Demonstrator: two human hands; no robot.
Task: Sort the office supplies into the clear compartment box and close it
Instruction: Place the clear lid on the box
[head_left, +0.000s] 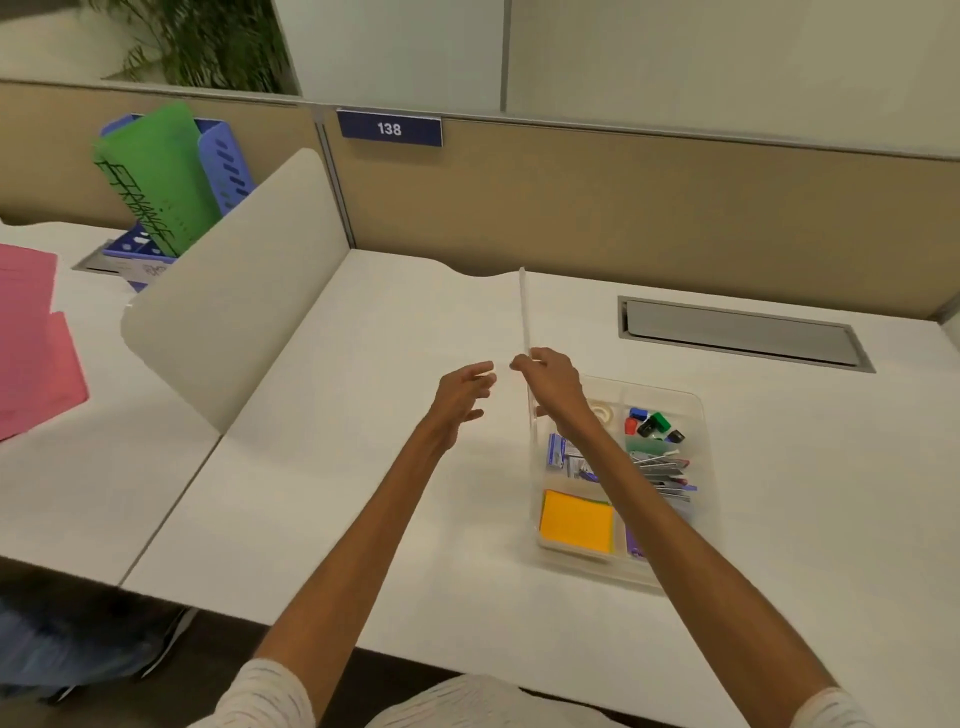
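Observation:
The clear compartment box (696, 415) lies on the white desk at right. Its compartments hold orange sticky notes (575, 521), staple boxes (558, 451), a tape roll (602, 411), coloured clips (653, 423) and several pens (670, 475). The box's clear lid (523, 306) stands upright on edge along the box's left side. My right hand (550, 382) grips the lid's edge. Just left of the lid, my left hand (462, 397) hovers with fingers apart, holding nothing.
A white curved divider (228, 312) stands at left. Behind it is a blue file rack (228, 166) with a green folder (156, 176). Pink folders (31, 338) lie at far left. A grey cable hatch (737, 332) sits behind the box. A beige partition (623, 208) backs the desk.

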